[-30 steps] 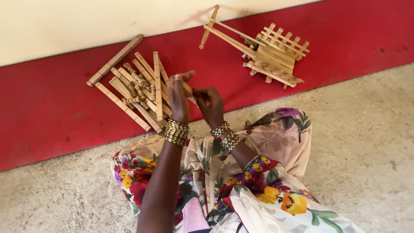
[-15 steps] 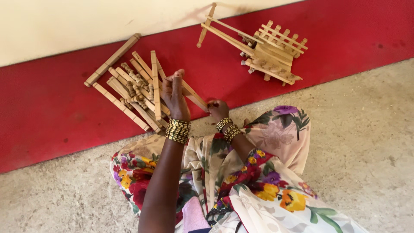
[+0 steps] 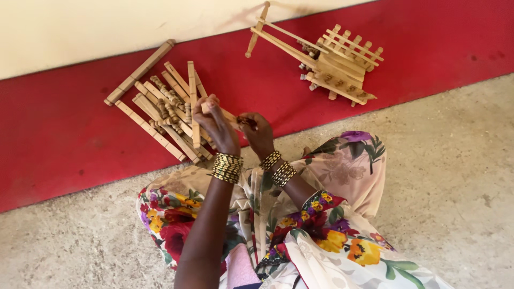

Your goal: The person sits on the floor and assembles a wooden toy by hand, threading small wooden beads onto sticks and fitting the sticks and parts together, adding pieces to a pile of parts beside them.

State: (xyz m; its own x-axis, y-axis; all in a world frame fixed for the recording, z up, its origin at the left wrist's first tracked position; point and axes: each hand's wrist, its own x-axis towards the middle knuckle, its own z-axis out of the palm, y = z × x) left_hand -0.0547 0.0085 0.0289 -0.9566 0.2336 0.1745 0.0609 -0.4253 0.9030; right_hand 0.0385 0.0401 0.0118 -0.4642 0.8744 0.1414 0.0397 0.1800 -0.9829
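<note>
My left hand (image 3: pixel 218 124) grips a short wooden strip (image 3: pixel 224 112) raised just above a pile of wooden slats and turned pegs (image 3: pixel 160 109) lying on the red floor band. My right hand (image 3: pixel 258 134) is closed at the other end of that strip, pinching something small and dark that I cannot make out. Both wrists wear stacked gold bangles. My lap in floral cloth (image 3: pixel 300 225) fills the lower middle.
An assembled wooden slatted toy cart with a long handle (image 3: pixel 332 61) rests on the red band (image 3: pixel 64 134) at the upper right. A cream wall (image 3: pixel 80 27) runs along the top. Grey concrete floor (image 3: pixel 455 187) spreads to the right and lower left.
My right hand dropped toward my lap half a second ago and has come back up to the strip. My left hand stayed on the strip over the pile.
</note>
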